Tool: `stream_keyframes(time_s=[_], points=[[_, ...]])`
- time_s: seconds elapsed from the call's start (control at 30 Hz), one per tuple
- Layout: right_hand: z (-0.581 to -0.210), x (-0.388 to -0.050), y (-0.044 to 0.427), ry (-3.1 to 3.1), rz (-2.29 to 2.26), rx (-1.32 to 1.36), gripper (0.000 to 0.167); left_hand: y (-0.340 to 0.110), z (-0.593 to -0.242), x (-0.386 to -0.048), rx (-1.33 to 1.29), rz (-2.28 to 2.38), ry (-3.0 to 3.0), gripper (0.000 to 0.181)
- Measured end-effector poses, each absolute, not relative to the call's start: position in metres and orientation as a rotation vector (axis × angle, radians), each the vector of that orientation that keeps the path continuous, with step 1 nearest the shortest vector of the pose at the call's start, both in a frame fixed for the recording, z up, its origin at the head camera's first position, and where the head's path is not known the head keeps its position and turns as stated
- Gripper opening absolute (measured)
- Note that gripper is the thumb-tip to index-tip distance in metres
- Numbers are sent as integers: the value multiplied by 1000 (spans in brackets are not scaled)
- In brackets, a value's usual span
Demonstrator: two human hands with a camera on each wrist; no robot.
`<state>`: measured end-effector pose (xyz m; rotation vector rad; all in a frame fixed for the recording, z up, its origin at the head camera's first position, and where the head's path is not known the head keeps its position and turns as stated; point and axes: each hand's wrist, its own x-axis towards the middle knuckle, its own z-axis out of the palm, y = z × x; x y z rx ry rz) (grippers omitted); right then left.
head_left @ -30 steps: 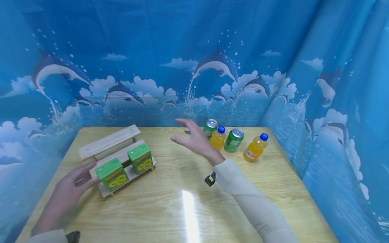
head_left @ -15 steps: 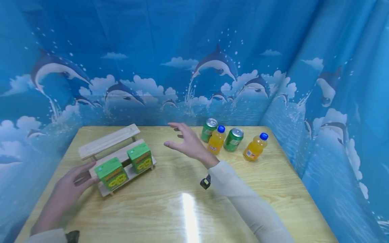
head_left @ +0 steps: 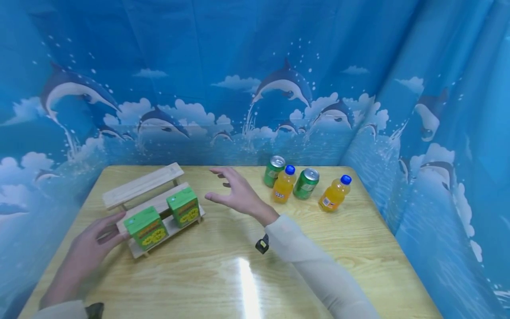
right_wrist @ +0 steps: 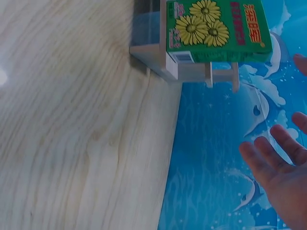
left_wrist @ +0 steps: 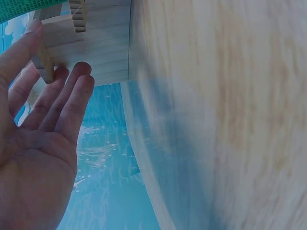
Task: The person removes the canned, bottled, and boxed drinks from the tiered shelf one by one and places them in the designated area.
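At the left of the table stands a stepped wooden rack (head_left: 143, 186). Two green juice cartons with yellow flowers sit on its lower part, a left carton (head_left: 146, 228) and a right carton (head_left: 184, 207). My left hand (head_left: 89, 246) grips the rack's left end; the left wrist view has the thumb and fingers on either side of a wooden board (left_wrist: 43, 62). My right hand (head_left: 237, 192) hovers with nothing in it, between the rack and the drinks. Its fingers are spread and relaxed, and the right wrist view shows it apart from the green carton (right_wrist: 216, 31).
Toward the back right stand two green cans, a rear can (head_left: 274, 171) and a front can (head_left: 306, 183). Beside them are two orange drink bottles with blue caps, a left bottle (head_left: 283, 186) and a right bottle (head_left: 335, 194). A dolphin-print curtain (head_left: 223, 88) borders the table.
My right hand has moved left and slightly nearer, away from the drinks and toward the rack. My left hand, the rack and the cartons look unmoved.
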<state>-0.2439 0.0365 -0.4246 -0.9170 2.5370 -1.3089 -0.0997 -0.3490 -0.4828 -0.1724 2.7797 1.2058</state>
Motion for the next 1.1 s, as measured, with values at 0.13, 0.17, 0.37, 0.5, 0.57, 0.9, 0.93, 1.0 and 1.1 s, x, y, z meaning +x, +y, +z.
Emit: stream_keyframes(time_s=[0.13,0.17,0.37,0.5,0.57,0.9,0.93,1.0,1.1], points=[[-426,-240,30,2509,-1302,-934,77,-350,-484,-100,-167,1197,2784,83],[-426,-240,28,2505,-1298,-937,77,-350,-484,-100,-169,1193,2788,83],[-429,-234,21,2468,-1284,-965,76,-350,-483,-100,-171,1185,2791,83],[-431,-232,16,2434,-1274,-997,77,-350,-484,-100,-164,1187,2786,83],[-432,-231,13,2423,-1265,-1013,78,-350,-484,-100,-165,1188,2785,83],[-441,-230,-2,2397,-1238,-1046,82,-349,-483,-100,-171,1212,2771,85],[-442,-230,-3,2396,-1236,-1052,82,-349,-483,-100,-172,1213,2769,85],[-444,-229,-5,2390,-1241,-1059,83,-349,-484,-100,-175,1210,2772,85],[-446,-228,-8,2400,-1231,-1067,84,-349,-483,-100,-182,1213,2763,85]])
